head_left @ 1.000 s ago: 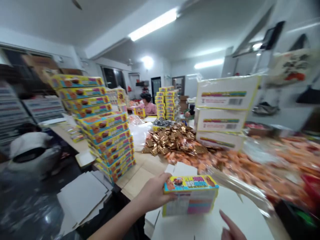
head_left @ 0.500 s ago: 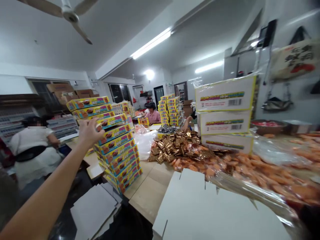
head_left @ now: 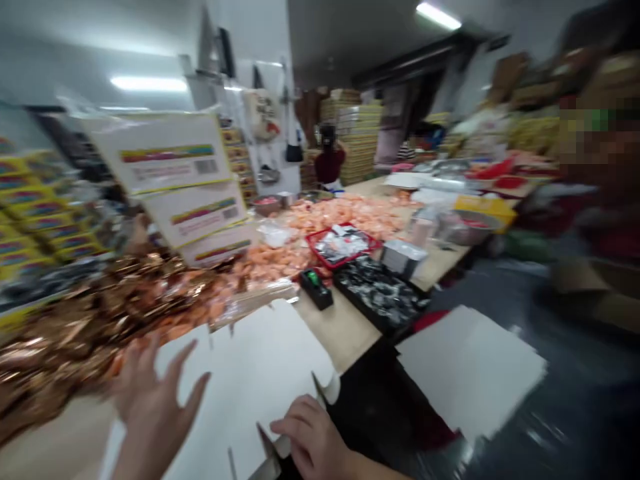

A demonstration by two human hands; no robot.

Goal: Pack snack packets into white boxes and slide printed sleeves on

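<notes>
Your left hand [head_left: 150,407] is open wide, fingers spread, above the near left part of a flat white cardboard blank [head_left: 245,373]; blur hides whether it touches. Your right hand [head_left: 313,437] is curled at the blank's near edge, beside a slit flap, so its fingers sit where the card can be reached, though you cannot tell whether it grips. The blank lies flat near you, at the table's edge. To its left spreads a heap of gold foil sachets [head_left: 85,313]. Farther off lie orange wrapped sweets [head_left: 340,213], a red tray [head_left: 340,245] and a black tray [head_left: 377,293], all within a worker's reach. To the right, more white blanks [head_left: 470,363] lie stacked flat, ready to hand. Far away, a co-worker [head_left: 329,165] stands in a dark red top.
</notes>
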